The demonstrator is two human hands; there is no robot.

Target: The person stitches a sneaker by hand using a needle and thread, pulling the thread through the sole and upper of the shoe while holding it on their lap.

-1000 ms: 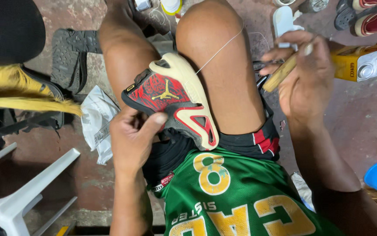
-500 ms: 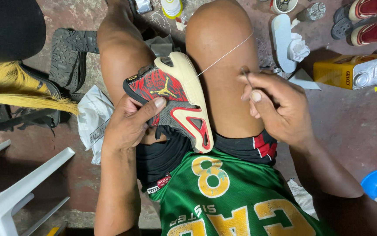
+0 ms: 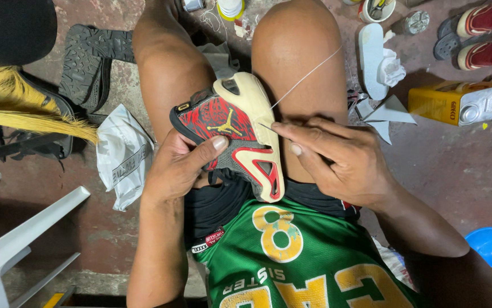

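A red, black and cream sneaker (image 3: 232, 131) lies sole-side up between my knees, on my lap. My left hand (image 3: 180, 165) grips its upper from the left, thumb pressed on the red side panel. At the cream sole edge my right hand (image 3: 337, 157) pinches a thin needle (image 3: 266, 126), fingertips touching the shoe. A white thread (image 3: 309, 73) runs taut from that spot up and to the right across my right knee.
A yellow metal can (image 3: 463, 102) lies on the floor at right, near a loose white sole (image 3: 370, 57) and red shoes (image 3: 488, 31). A black outsole (image 3: 86, 60), a white bag (image 3: 121, 154), a white plastic chair (image 3: 23, 239) and a blue bowl (image 3: 488, 245) surround me.
My right hand came down from a raised position at the right, where it had pulled the thread out, to the sole edge. The left hand kept its hold on the sneaker.
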